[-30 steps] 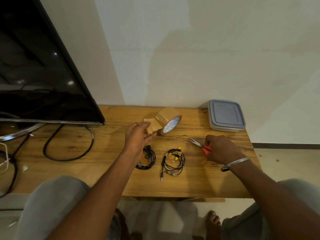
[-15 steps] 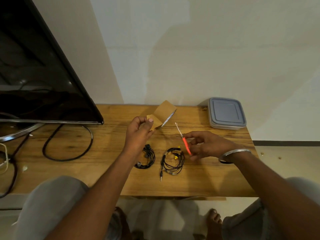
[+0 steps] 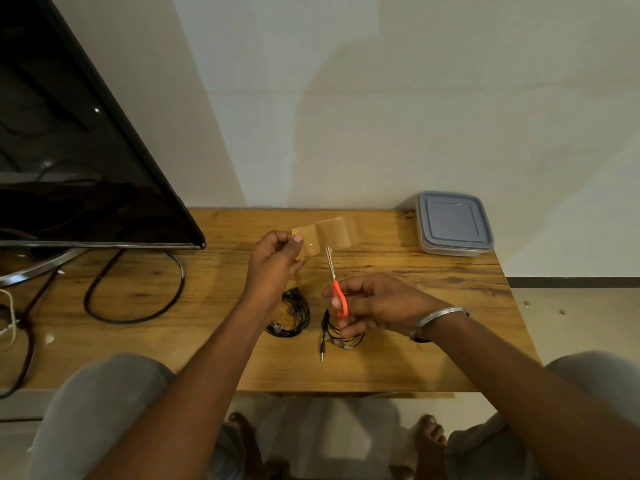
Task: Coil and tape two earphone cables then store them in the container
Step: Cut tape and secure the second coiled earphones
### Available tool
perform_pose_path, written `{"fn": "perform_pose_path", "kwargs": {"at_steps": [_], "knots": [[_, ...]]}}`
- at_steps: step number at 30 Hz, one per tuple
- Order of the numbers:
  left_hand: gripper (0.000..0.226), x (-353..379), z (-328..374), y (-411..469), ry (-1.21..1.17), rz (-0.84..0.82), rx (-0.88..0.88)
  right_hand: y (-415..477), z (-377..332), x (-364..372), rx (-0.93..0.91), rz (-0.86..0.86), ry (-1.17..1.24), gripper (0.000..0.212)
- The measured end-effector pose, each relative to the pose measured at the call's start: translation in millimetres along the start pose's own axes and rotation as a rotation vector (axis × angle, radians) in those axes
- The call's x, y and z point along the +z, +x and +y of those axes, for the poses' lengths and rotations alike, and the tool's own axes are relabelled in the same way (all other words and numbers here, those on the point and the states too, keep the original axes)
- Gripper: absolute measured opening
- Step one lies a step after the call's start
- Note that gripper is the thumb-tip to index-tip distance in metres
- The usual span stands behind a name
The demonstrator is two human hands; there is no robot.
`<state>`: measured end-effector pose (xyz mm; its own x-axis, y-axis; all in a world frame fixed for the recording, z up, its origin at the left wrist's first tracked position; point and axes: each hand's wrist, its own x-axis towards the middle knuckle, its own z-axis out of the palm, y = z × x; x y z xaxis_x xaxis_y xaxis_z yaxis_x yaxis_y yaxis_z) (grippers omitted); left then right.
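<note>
My left hand (image 3: 273, 265) pinched the free end of the brown tape (image 3: 320, 235), which had stretched out flatter than half a second before; the roll itself was blurred. My right hand (image 3: 375, 306) closed around the orange-handled scissors (image 3: 336, 289), whose blades had swung upright, tips just under the tape. Both coiled earphone cables, left (image 3: 292, 315) and right (image 3: 337, 332), stayed on the wooden table (image 3: 433, 323). The lidded container (image 3: 453, 223) sat at the far right corner.
</note>
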<state>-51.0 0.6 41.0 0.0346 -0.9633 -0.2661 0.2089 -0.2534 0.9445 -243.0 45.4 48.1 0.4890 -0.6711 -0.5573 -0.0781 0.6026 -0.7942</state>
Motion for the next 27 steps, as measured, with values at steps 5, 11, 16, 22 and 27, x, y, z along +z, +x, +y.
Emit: {"fn": "perform_pose_path", "kwargs": {"at_steps": [5,11,16,22,27], "knots": [[0.011,5.7,0.8,-1.2,-0.117,-0.013,-0.139,5.8,3.4,11.8,0.046,-0.153,0.116,0.016],[0.009,9.3,-0.7,-4.4,-0.15,-0.047,-0.218,7.9,5.5,12.3,0.044,-0.144,0.15,0.03],[0.014,6.3,0.3,-5.4,-0.076,-0.097,-0.179,8.9,6.5,10.5,0.016,-0.15,0.218,0.054],[0.012,7.0,2.4,-9.2,-0.063,-0.112,-0.184,8.9,6.0,16.5,-0.019,-0.169,0.257,0.052],[0.007,5.7,4.6,-10.0,-0.098,-0.098,-0.224,11.3,7.9,20.2,-0.061,-0.138,0.263,0.06]]}}
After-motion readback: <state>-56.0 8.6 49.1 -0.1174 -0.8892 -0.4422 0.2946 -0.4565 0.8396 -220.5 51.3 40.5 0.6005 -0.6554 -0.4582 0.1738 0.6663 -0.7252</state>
